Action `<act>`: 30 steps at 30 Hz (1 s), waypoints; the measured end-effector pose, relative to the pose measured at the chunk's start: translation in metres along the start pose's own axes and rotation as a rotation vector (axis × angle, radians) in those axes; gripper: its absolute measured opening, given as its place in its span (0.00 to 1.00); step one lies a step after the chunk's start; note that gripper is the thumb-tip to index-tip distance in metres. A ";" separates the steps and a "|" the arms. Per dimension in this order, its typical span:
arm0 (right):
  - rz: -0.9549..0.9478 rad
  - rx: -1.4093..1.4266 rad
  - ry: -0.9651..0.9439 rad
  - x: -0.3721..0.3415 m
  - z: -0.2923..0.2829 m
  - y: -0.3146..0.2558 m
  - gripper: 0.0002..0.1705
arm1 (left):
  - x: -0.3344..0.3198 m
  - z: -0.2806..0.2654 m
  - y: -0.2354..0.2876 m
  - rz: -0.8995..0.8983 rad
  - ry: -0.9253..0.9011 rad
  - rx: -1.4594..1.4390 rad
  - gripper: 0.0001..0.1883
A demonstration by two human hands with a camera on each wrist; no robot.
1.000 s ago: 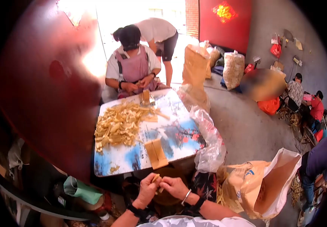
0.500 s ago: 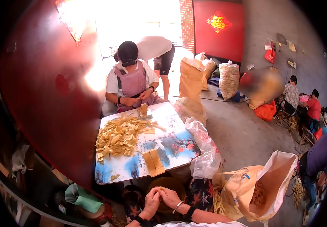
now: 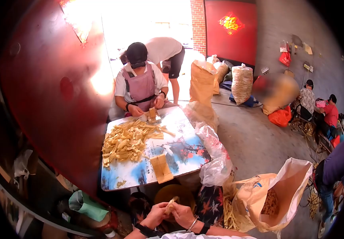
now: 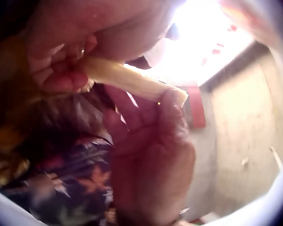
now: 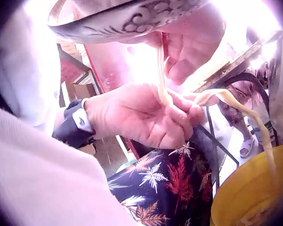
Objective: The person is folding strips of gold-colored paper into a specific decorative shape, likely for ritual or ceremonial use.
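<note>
Low over my lap, both hands hold a pale yellow, soft-looking strip (image 4: 132,84). My left hand (image 3: 156,215) pinches it; in the right wrist view the strip (image 5: 161,75) passes down into the left hand's curled fingers, and a thin tail trails out toward a yellow bucket (image 5: 245,183). At the other end my right hand (image 3: 183,216), with a bracelet at the wrist, grips it between thumb and fingers. A flat wooden block (image 3: 161,169) lies at the near edge of the painted table (image 3: 188,139), beyond the hands.
A heap of yellow strips (image 3: 126,141) covers the table's left side. Across it sits a person in a pink apron (image 3: 142,85), hands near a second wooden block (image 3: 152,114). An open sack (image 3: 255,203) stands at my right, crumpled clear plastic (image 3: 215,163) at the table's right edge.
My hands came together over the strip, then drew slightly apart and lower, showing it between them. The person opposite moved their hands to the far block.
</note>
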State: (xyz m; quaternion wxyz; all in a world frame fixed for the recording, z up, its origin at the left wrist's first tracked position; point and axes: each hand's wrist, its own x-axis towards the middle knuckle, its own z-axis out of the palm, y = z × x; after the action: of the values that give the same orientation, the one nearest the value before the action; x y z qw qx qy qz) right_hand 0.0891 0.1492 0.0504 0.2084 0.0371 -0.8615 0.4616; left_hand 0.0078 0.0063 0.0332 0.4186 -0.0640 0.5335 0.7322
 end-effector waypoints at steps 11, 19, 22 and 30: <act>0.856 0.685 -0.054 0.019 0.011 0.008 0.12 | -0.041 0.033 0.015 1.208 0.314 1.439 0.10; 0.558 0.628 -0.246 0.005 0.028 0.038 0.10 | -0.035 0.015 0.005 1.000 0.317 1.195 0.09; 0.761 0.949 -0.308 0.010 0.017 0.034 0.11 | -0.039 0.016 0.009 1.035 0.233 1.017 0.08; 0.798 0.893 -0.357 0.025 0.017 0.015 0.12 | -0.033 -0.001 0.003 1.016 0.422 0.792 0.06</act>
State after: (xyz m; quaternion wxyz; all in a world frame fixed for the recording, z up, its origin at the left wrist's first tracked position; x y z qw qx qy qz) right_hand 0.0568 0.1469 0.0401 -0.1629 -0.1272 -0.5546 0.8061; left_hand 0.0268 -0.0129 0.0527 -0.0989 0.2112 0.7957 0.5590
